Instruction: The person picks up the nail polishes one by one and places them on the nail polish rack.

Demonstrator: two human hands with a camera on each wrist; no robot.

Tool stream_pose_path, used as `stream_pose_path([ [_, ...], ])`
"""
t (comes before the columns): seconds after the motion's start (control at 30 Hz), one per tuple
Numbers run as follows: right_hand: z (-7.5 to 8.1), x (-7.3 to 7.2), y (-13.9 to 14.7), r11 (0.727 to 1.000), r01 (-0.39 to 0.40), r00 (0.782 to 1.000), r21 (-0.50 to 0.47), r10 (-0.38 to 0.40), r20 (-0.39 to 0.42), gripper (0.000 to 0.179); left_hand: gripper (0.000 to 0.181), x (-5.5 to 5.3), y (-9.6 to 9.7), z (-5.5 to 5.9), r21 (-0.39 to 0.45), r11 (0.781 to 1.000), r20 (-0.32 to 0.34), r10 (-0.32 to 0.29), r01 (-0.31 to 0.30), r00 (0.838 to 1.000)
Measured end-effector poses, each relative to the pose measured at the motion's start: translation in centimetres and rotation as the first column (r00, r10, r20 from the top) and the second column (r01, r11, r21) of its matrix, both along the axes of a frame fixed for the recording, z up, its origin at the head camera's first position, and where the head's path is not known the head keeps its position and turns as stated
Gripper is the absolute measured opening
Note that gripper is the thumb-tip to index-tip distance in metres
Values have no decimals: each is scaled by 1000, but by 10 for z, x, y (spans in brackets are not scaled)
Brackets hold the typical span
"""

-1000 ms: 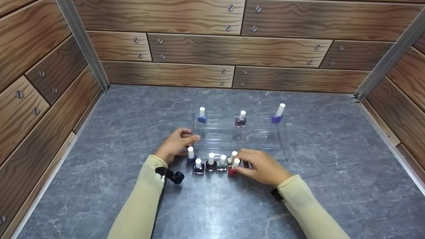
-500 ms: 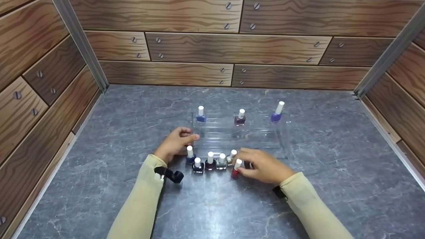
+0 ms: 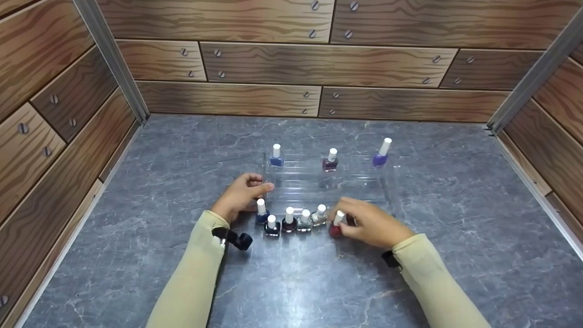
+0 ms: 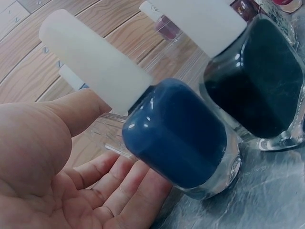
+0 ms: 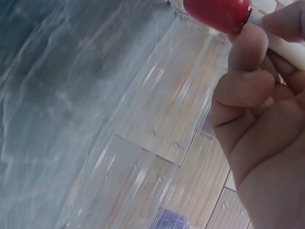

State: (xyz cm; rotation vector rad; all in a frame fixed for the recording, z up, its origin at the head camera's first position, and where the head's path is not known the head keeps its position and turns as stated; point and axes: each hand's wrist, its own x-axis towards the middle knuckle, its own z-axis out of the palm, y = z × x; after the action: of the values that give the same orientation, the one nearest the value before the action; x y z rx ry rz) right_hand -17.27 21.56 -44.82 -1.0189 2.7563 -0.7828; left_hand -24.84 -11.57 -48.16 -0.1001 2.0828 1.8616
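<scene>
My right hand point(image 3: 371, 223) pinches the white cap of a red nail polish bottle point(image 3: 335, 229). In the right wrist view, the red bottle point(image 5: 217, 13) is partly cut off at the top. At the left side of a clear stepped display rack point(image 3: 291, 196), my left hand point(image 3: 241, 196) holds the edge between thumb and fingers. Close by that hand stands a dark blue polish bottle point(image 4: 176, 136), with a blackish one point(image 4: 257, 78) beside it. On the rack's back step stand a blue bottle point(image 3: 276, 161), a maroon one point(image 3: 330, 164) and a tilted purple one point(image 3: 380, 159).
In front of the rack are more white-capped bottles: a dark one point(image 3: 289, 224), a glittery grey one point(image 3: 304, 223) and a pale glittery one point(image 3: 320, 217). Wood-patterned walls point(image 3: 264, 64) enclose the grey marbled table point(image 3: 291, 282) at the back and sides.
My right hand has moved right with the red polish bottle, away from the front group of bottles. My left hand has stayed at the rack's edge.
</scene>
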Motion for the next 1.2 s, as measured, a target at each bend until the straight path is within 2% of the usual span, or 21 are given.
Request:
stream_pose_path([
  [0.33, 0, -4, 8, 997, 71, 997, -10, -71, 39, 20, 59, -1, 2, 2, -6, 1000, 0, -5, 5, 1000],
  [0.73, 1, -5, 11, 996, 70, 995, 58, -66, -74, 7, 59, 0, -1, 0, -2, 1000, 2, -3, 3, 1000],
  [1.2, 3, -4, 10, 990, 110, 993, 85, -105, -59, 13, 55, 0, 0, 1, 4, 1000, 9, 9, -9, 1000],
])
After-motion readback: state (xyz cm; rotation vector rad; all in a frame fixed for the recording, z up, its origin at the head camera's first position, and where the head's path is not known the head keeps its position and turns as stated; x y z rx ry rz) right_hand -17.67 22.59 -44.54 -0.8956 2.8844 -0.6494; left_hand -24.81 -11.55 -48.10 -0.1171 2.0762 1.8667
